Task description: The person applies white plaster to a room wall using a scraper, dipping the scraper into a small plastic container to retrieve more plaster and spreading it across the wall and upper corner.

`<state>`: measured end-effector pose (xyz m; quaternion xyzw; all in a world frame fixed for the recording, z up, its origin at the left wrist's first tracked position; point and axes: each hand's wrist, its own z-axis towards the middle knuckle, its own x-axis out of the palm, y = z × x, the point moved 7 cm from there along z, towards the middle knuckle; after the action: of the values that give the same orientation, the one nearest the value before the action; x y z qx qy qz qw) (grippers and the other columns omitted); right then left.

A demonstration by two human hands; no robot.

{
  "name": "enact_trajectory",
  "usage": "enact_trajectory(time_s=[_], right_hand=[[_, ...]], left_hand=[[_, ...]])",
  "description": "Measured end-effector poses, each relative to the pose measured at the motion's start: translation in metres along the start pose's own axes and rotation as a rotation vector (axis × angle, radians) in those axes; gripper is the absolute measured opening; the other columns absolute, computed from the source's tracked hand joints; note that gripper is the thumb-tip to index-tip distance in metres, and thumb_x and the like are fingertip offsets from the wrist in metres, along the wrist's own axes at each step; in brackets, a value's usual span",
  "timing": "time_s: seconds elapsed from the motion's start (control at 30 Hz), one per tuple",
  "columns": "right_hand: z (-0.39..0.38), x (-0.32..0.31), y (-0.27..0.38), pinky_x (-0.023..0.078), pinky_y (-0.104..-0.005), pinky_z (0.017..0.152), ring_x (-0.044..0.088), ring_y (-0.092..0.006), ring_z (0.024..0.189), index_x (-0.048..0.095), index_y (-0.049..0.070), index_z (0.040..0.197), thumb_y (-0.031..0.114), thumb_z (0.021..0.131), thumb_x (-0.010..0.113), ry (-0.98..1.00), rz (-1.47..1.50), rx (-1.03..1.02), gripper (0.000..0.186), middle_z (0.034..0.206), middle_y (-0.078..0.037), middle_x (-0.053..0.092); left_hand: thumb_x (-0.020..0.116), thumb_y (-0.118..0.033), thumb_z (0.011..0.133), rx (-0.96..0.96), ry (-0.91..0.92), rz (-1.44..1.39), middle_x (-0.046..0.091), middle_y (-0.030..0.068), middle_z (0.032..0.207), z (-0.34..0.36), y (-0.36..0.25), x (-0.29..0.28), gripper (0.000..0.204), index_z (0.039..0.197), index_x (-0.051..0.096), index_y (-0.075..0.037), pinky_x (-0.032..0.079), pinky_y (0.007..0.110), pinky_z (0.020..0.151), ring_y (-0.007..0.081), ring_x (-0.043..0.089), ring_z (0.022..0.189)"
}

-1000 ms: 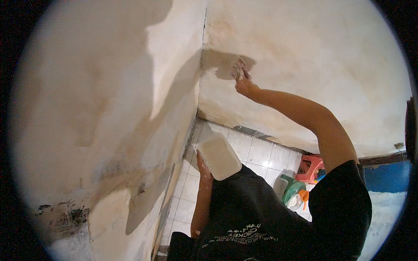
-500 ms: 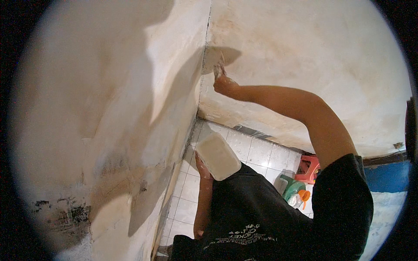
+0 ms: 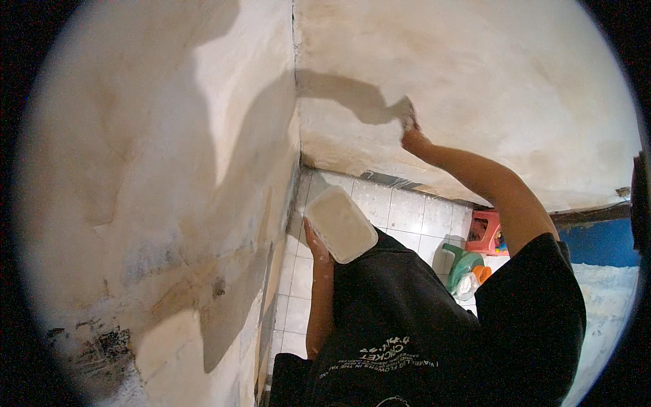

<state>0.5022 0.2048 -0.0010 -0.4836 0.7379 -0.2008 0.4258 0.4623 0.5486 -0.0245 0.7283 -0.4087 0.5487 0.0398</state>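
My left hand (image 3: 316, 241) is closed around the side of a white, rounded rectangular plastic container (image 3: 341, 224) with a pale, smooth-looking inside, held low beside my body. My right hand (image 3: 414, 134), smeared with white, is raised against the pale, stained far wall (image 3: 488, 74). It is closed on something light and flat that is too blurred to make out, at or very near the plaster. My arm's shadow lies across that wall and onto the left wall (image 3: 142, 156), which meets it at a cracked corner seam.
Below is a white tiled floor (image 3: 373, 207) with white spatters. At the right stand a red plastic stool (image 3: 483, 230) and a green plastic object (image 3: 461, 263) with orange and white items beside it. The lower left wall has dark patches; a blue-painted band (image 3: 597, 241) runs at the right.
My right hand went leftward toward the corner, then moved back to the right along the wall, ending right of where it began. My left hand keeps the container, and the view has shifted slightly.
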Motion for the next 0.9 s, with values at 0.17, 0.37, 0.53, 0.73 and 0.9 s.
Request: enact_trajectory(time_s=[0.17, 0.37, 0.53, 0.73, 0.9], right_hand=[[-0.095, 0.065, 0.038, 0.042, -0.0549, 0.068, 0.058, -0.0293, 0.083, 0.067, 0.008, 0.083, 0.011, 0.072, 0.055, 0.256, 0.353, 0.094, 0.016, 0.081, -0.008, 0.064], [-0.025, -0.094, 0.017, 0.043, -0.0503, 0.064, 0.058, -0.0284, 0.079, 0.067, 0.006, 0.080, 0.011, 0.069, 0.057, -0.176, 0.434, 0.099, 0.016, 0.078, -0.010, 0.063], [0.051, -0.192, -0.031, 0.043, -0.0503, 0.067, 0.058, -0.0293, 0.080, 0.067, 0.006, 0.080, 0.012, 0.068, 0.058, -0.498, 0.045, 0.141, 0.016, 0.078, -0.011, 0.063], [0.134, -0.202, -0.067, 0.044, -0.0503, 0.070, 0.057, -0.0303, 0.082, 0.067, 0.006, 0.080, 0.013, 0.066, 0.059, -0.625, -0.580, 0.233, 0.017, 0.079, -0.012, 0.062], [0.152, -0.119, -0.035, 0.044, -0.0428, 0.073, 0.056, -0.0265, 0.084, 0.063, 0.005, 0.087, 0.010, 0.069, 0.057, -0.587, -0.519, 0.052, 0.019, 0.084, -0.009, 0.061]], left_hand=[[0.031, -0.048, 0.088, 0.004, 0.011, -0.010, 0.048, 0.0130, 0.116, 0.006, 0.001, -0.010, 0.056, 0.122, 0.039, -0.004, 0.041, 0.037, 0.089, 0.0268, 0.049, 0.104], [0.030, -0.048, 0.088, 0.026, 0.008, -0.019, 0.048, 0.0130, 0.117, 0.025, -0.003, -0.008, 0.056, 0.122, 0.039, -0.004, 0.041, 0.038, 0.089, 0.0269, 0.049, 0.104], [0.031, -0.049, 0.087, 0.091, -0.042, -0.034, 0.047, 0.0126, 0.117, -0.002, -0.006, -0.009, 0.057, 0.123, 0.038, -0.005, 0.040, 0.037, 0.089, 0.0264, 0.048, 0.105], [0.032, -0.048, 0.088, 0.106, -0.158, -0.163, 0.044, 0.0117, 0.120, -0.016, 0.013, -0.039, 0.056, 0.123, 0.038, -0.005, 0.040, 0.037, 0.089, 0.0251, 0.046, 0.107], [0.033, -0.047, 0.088, 0.159, -0.279, -0.148, 0.046, 0.0107, 0.117, -0.024, 0.041, -0.058, 0.054, 0.121, 0.039, -0.006, 0.041, 0.036, 0.087, 0.0244, 0.047, 0.105]])
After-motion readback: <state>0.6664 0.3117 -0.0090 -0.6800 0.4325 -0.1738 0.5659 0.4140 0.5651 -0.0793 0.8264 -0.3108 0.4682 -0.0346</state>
